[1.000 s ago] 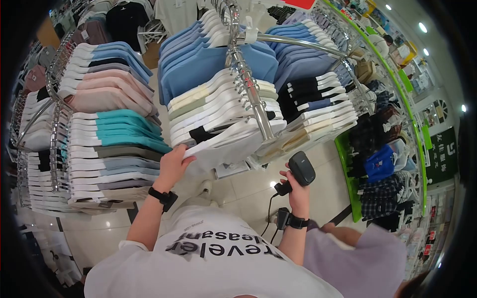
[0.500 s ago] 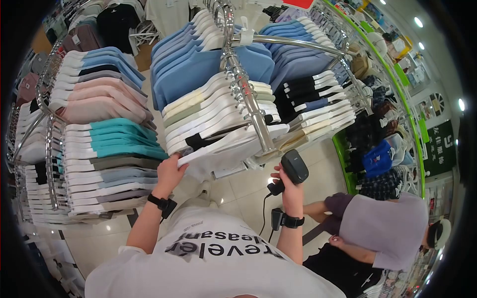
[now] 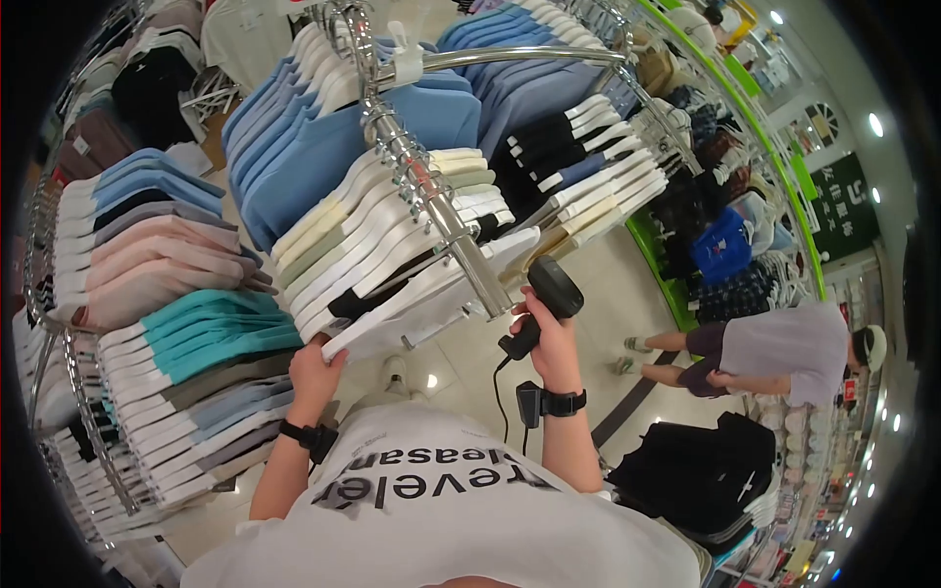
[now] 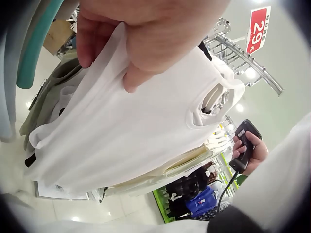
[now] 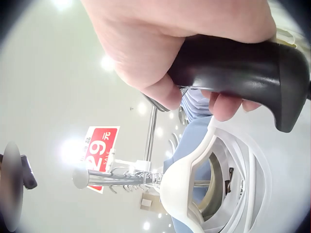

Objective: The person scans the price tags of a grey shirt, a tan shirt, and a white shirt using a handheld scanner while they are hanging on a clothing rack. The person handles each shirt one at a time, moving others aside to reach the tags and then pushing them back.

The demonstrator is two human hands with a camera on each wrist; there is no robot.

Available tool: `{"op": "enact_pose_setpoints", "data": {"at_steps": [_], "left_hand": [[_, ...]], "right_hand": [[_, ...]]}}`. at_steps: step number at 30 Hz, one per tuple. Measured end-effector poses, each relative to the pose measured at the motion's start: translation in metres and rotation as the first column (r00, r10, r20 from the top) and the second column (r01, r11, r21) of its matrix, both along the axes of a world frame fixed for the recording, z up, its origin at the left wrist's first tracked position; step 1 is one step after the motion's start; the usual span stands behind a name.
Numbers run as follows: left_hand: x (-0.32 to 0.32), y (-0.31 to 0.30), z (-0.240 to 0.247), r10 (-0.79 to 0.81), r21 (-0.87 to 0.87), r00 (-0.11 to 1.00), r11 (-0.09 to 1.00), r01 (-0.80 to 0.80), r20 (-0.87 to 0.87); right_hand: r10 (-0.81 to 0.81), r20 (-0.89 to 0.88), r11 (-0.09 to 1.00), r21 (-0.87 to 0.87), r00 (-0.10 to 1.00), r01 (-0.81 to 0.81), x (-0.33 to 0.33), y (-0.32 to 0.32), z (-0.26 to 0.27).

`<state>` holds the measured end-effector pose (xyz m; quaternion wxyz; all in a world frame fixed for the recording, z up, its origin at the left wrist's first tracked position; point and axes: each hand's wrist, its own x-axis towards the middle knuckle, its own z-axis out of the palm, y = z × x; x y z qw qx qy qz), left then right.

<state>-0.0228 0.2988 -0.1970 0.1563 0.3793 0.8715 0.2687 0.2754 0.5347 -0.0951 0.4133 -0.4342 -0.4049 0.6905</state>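
My left hand (image 3: pixel 316 372) pinches the sleeve edge of the front white T-shirt (image 4: pixel 136 116), thumb on its face and fingers behind the fold. The shirt hangs from a white hanger (image 5: pixel 177 187) at the near end of the chrome rail (image 3: pixel 446 220). My right hand (image 3: pixel 557 353) grips a black handheld barcode scanner (image 3: pixel 555 286) by its handle, and a cable (image 3: pixel 503 392) runs down from it. In the head view the scanner's head is just right of the rail's end. The right wrist view shows the fingers wrapped round the handle (image 5: pixel 228 68), close over the shirt's neckline.
Blue shirts (image 3: pixel 294 167) hang farther along the rail. Another packed rack with teal shirts (image 3: pixel 221 333) stands at left. A red price sign (image 4: pixel 258 29) is above the rail. Black shirts (image 3: pixel 696 470) hang at lower right, and a person in a lilac top (image 3: pixel 784 353) stands beyond them.
The racks have shifted left in the head view as it turned. The scanner has come nearer the rail's end. My left hand keeps its pinch, and the person in lilac has moved farther off.
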Motion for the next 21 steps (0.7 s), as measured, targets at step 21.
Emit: {"op": "enact_pose_setpoints", "data": {"at_steps": [21], "left_hand": [[-0.026,0.001,-0.003,-0.035,-0.06,0.999,0.998,0.036,0.022]], "right_hand": [[-0.176,0.33,0.962,0.257,0.928,0.091,-0.024,0.021,-0.022]]}}
